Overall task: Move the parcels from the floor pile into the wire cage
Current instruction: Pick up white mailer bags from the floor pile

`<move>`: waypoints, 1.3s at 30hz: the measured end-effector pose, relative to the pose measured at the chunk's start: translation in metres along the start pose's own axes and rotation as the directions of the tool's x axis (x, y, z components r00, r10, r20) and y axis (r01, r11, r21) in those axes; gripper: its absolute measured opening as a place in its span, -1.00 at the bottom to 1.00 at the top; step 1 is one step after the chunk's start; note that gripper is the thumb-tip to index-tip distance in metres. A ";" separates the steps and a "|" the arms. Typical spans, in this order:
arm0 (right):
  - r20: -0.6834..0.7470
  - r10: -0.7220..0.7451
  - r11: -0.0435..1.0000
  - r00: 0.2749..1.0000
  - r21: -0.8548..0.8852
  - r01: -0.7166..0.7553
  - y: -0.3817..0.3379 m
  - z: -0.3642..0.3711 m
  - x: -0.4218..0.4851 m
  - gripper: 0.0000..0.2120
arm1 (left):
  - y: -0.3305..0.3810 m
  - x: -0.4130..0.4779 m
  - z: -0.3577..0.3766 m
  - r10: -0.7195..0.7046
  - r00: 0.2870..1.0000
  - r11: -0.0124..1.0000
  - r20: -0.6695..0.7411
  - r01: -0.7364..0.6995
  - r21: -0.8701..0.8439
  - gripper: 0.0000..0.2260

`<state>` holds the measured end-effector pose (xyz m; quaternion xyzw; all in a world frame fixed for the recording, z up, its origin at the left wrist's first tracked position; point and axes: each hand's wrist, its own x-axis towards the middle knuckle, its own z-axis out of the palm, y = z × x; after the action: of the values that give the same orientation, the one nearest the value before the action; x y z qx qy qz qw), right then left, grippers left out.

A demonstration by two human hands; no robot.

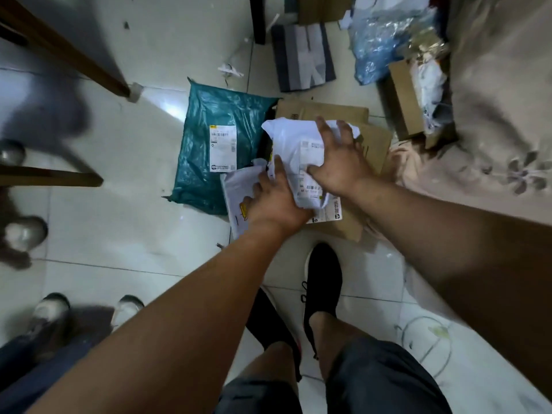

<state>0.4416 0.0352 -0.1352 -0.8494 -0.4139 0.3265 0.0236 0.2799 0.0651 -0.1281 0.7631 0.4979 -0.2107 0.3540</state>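
1. The white parcel (294, 138) lay just right of the teal parcel (209, 138), atop a cardboard box (334, 113).
2. Right grip (337, 167) clamped its crumpled top and left grip (276, 204) pinched its near edge, likely so the floppy bag lifted without sagging.

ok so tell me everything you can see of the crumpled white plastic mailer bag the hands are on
The crumpled white plastic mailer bag is soft and wrinkled, with a printed shipping label and barcodes on its top face. It lies atop the pile, over flat brown cardboard boxes and overlapping a flatter white envelope. The right hand clasps its far side, fingers bent over it, thumb on the label; the left hand pinches its near left edge.
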 end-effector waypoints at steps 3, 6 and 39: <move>0.037 -0.035 0.998 0.999 0.048 0.033 0.011 0.008 0.029 -0.09 | 0.017 0.014 0.030 -0.073 0.995 0.995 -0.063 0.077 0.065 0.26; 0.029 -0.055 0.993 0.998 0.108 0.052 0.021 0.017 0.033 -0.11 | 0.033 0.032 0.045 -0.125 0.988 0.989 -0.089 0.131 0.069 0.26; 0.034 -0.107 0.994 0.994 -0.021 0.108 0.026 -0.123 -0.126 0.07 | 0.065 -0.063 -0.137 0.502 0.863 0.767 0.060 -0.476 0.430 -0.03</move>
<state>0.4748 -0.0441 0.0206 -0.8206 -0.4630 0.3342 0.0247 0.3089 0.1129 0.0267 0.9309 0.2331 -0.1933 0.2043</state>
